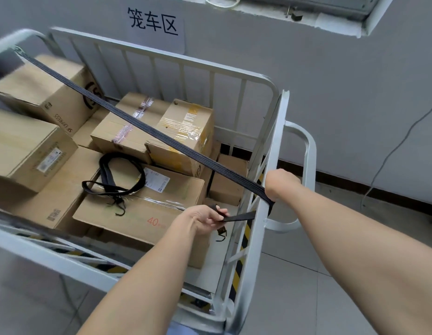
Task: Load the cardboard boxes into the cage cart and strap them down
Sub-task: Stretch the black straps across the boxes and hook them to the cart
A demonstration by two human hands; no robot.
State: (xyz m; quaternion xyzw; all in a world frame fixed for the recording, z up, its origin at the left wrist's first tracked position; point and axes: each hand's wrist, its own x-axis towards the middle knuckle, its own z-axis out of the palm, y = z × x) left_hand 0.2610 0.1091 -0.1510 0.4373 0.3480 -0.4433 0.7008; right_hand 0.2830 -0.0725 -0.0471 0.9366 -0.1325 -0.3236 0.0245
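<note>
Several cardboard boxes (137,213) fill the white cage cart (270,165). A black strap (142,124) runs taut diagonally over them, from the cart's far left corner to its right rail. There it wraps round the rail under my right hand (281,183), which grips the rail and strap from outside the cart. Inside the cart, my left hand (205,218) pinches the strap's loose end and holds it level towards the rail. A second black strap (118,175) lies coiled and slack on the nearest large box.
A grey wall with a paper sign (153,21) stands behind the cart. The cart's curved push handle (306,151) sticks out to the right. A thin cable (391,146) hangs down the wall to the tiled floor (306,286).
</note>
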